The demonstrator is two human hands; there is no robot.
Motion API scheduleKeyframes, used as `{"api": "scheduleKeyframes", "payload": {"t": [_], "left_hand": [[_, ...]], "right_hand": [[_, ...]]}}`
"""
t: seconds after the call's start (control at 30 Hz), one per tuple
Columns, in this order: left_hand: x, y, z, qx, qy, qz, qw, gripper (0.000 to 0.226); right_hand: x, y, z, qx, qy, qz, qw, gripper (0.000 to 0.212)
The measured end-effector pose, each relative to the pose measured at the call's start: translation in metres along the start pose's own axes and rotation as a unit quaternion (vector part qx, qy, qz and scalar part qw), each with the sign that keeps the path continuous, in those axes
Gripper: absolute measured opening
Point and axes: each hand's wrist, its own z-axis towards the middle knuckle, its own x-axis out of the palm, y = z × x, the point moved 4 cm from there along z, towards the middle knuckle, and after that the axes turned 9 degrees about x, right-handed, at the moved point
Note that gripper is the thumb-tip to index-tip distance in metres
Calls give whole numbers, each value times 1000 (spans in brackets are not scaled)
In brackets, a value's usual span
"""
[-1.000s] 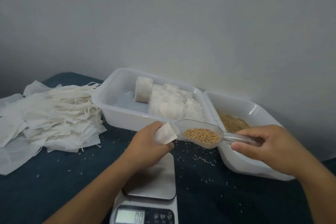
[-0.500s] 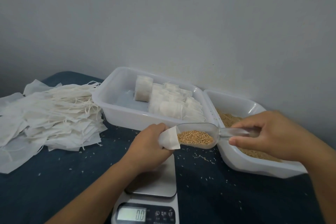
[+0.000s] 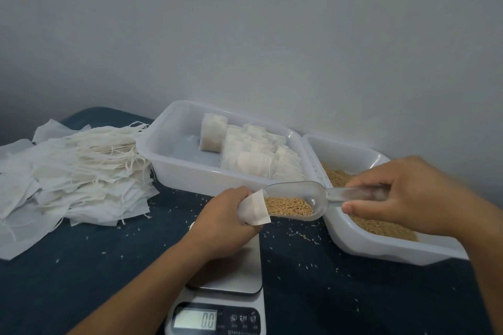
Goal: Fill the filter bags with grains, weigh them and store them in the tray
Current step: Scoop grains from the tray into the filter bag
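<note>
A: While the left hand [image 3: 226,221] grips an open filter bag [image 3: 254,211], what stage is this?

B: Filling. The right hand [image 3: 402,196] grasps the handle of the scoop [image 3: 295,200]; its lip meets the bag mouth, and its grains [image 3: 288,207] are not yet tipped in.

A: Completed work?

B: Filled bags [image 3: 253,151] stand in the tray [image 3: 163,155] beyond the left hand. The scale [image 3: 217,307] beneath that hand reads zero.

A: Remaining?

B: Pouring, weighing and storing this bag, then probably the empty bags [image 3: 73,171] stacked left of the left hand.

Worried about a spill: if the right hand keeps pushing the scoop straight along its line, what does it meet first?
Probably the open filter bag held by the left hand; the scoop tip in the right hand already sits at its mouth.
</note>
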Motion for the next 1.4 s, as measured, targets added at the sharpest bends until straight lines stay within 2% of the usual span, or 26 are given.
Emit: {"api": "scheduleKeyframes", "payload": {"t": [0.33, 0.5, 0.67, 0.77, 0.83, 0.97, 1.2, 1.4], "left_hand": [[1, 2, 0, -1, -1, -5, 1000, 35], [2, 2, 0, -5, -1, -12, 1000, 34], [0, 1, 0, -9, -5, -20, 1000, 30], [-2, 0, 0, -15, -6, -33, 999, 27], [-3, 0, 0, -21, -7, -52, 998, 26], [-6, -1, 0, -35, -22, -124, 991, 22], [-11, -5, 0, -71, -46, -275, 958, 28], [-16, -10, 0, -92, -38, -372, 923, 10]], "right_hand": [[1, 1, -4, -9, -17, -21, 1000, 9], [0, -1, -6, -23, -30, -8, 999, 27], [3, -12, -5, -16, -38, -4, 999, 14], [10, -20, -6, 2, -27, 19, 999, 13], [15, -25, -6, 13, -18, 41, 999, 14], [31, -37, -7, 37, -24, 98, 994, 31], [60, -54, -8, 42, -64, 163, 984, 33], [93, -54, -1, 50, -95, 264, 959, 40]]}}
